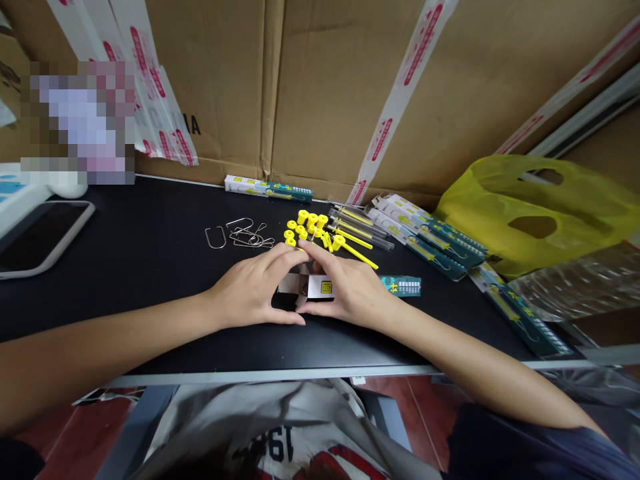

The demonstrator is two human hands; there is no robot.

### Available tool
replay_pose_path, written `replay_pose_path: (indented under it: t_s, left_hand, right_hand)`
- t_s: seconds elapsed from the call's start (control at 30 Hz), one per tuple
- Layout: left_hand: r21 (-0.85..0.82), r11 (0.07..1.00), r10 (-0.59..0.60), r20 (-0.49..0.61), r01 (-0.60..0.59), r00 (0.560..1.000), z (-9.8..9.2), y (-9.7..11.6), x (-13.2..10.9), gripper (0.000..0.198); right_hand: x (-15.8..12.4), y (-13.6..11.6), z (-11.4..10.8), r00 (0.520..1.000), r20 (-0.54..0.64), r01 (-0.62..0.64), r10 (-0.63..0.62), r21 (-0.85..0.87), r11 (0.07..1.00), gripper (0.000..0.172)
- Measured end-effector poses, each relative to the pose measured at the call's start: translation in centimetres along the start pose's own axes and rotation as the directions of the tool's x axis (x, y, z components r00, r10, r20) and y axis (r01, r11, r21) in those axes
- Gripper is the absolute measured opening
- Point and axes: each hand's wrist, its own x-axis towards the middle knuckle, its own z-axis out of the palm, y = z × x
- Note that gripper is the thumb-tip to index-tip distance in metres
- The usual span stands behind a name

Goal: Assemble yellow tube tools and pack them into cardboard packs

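A narrow carton point(320, 287), white at its near end and teal at its far end, lies across the black tabletop in front of me. My right hand point(356, 290) grips it, with the thumb below and the fingers above. The carton's left end has its flaps point(303, 283) standing out. My left hand point(255, 283) curves around that end, its thumb stretched out below and apart from its fingers, whose tips meet my right fingertips. Just behind the hands are yellow plastic caps point(313, 219), a yellow rod point(357, 253) and bent metal hooks point(247, 233).
Another carton point(269, 189) lies at the back. Clear tubes with yellow rods point(353, 223) and several stacked cartons point(425, 230) are to the right, beside a yellow plastic bag point(540, 207) and clear wrapping point(580, 287). A phone point(45, 237) lies left. Cardboard point(330, 87) walls the back.
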Motion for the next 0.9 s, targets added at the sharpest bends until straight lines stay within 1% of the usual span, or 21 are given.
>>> replay_pose_path:
  t_s: [0.1, 0.2, 0.3, 0.43, 0.5, 0.57, 0.67, 0.73, 0.83, 0.9]
  left_hand:
    - [0.030, 0.999, 0.034, 0.017, -0.035, 0.999, 0.1, 0.0, -0.1, 0.073]
    - [0.018, 1.000, 0.013, 0.013, -0.014, 1.000, 0.0, 0.0, -0.1, 0.058]
    - [-0.023, 1.000, 0.011, 0.039, -0.010, 0.999, -0.1, -0.3, -0.1, 0.046]
    - [-0.117, 0.993, 0.010, 0.104, 0.002, 0.994, -0.3, -0.9, 0.0, 0.032]
    - [-0.165, 0.986, 0.003, 0.123, 0.017, 0.992, -0.3, -1.2, 0.1, 0.030]
    - [-0.203, 0.978, -0.030, 0.130, 0.056, 0.991, -0.3, -1.3, 0.1, 0.026]
    - [-0.248, 0.953, -0.137, 0.151, 0.172, 0.979, -0.2, -1.4, 0.2, 0.022]
    - [-0.283, 0.932, -0.182, 0.173, 0.225, 0.968, -0.1, -1.4, 0.2, 0.027]
    - [-0.333, 0.914, -0.176, 0.187, 0.231, 0.967, 0.3, -1.6, 0.3, 0.036]
    - [-0.366, 0.902, -0.173, 0.180, 0.229, 0.968, 0.4, -1.8, 0.4, 0.034]
  right_hand:
    - [0.0, 0.0, 0.1, 1.000, 0.017, -0.021, 0.021, 0.001, 1.000, 0.089]
    - [-0.1, 0.2, 0.2, 0.999, 0.024, -0.037, 0.037, 0.005, 0.999, 0.086]
    - [0.0, 0.3, 0.2, 0.998, 0.027, -0.050, 0.050, 0.005, 0.999, 0.084]
    - [0.1, 0.4, 0.2, 0.999, 0.025, -0.021, 0.021, 0.020, 1.000, 0.075]
    - [0.1, 0.5, 0.2, 1.000, 0.026, -0.006, 0.005, 0.032, 0.999, 0.073]
    - [0.1, 0.5, 0.3, 1.000, 0.028, 0.008, -0.009, 0.039, 0.999, 0.073]
    - [0.0, 0.7, 0.5, 0.999, 0.023, 0.030, -0.031, 0.042, 0.999, 0.072]
    - [0.0, 0.8, 0.7, 0.999, 0.023, 0.042, -0.044, 0.045, 0.998, 0.071]
    - [-0.2, 1.0, 1.0, 0.997, 0.058, 0.051, -0.053, 0.049, 0.998, 0.069]
    - [-0.3, 1.0, 1.1, 0.996, 0.081, 0.032, -0.035, 0.037, 0.999, 0.068]
